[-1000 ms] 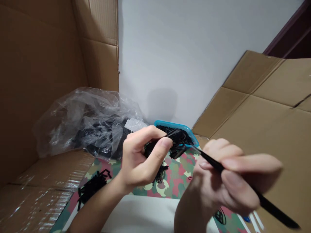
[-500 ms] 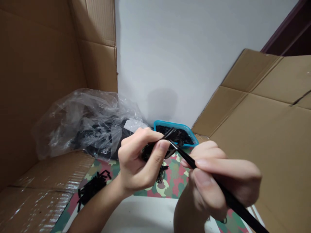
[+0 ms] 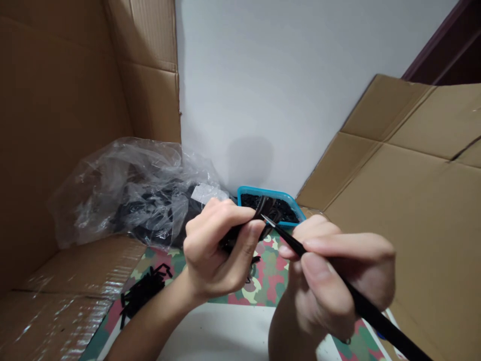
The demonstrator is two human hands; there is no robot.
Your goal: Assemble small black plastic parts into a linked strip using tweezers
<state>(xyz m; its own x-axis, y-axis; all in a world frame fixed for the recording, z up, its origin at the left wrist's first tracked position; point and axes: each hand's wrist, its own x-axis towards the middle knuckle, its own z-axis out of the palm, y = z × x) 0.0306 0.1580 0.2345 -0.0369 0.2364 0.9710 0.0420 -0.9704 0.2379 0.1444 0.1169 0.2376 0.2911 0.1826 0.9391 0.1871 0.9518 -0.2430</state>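
Observation:
Between the thumb and forefinger of my left hand are glossy black strip-like pieces; their exact kind is hard to make out. My right hand is closed around black tweezers with bare metal tips. Those tips touch or nearly touch the black pieces beside my left thumb. More of the black bundle is partly hidden inside my left palm. Behind the hands stands a blue-rimmed tray filled with similar small black pieces.
A clear plastic bag of black material lies at the back left. A pile of short black strips sits by my left forearm on the camouflage-patterned mat. A white board lies nearest me. Cardboard walls flank both sides.
My right hand has shifted slightly left, with the tweezer tips a little higher against the black pieces. The held pieces have turned slightly; my left hand has barely moved.

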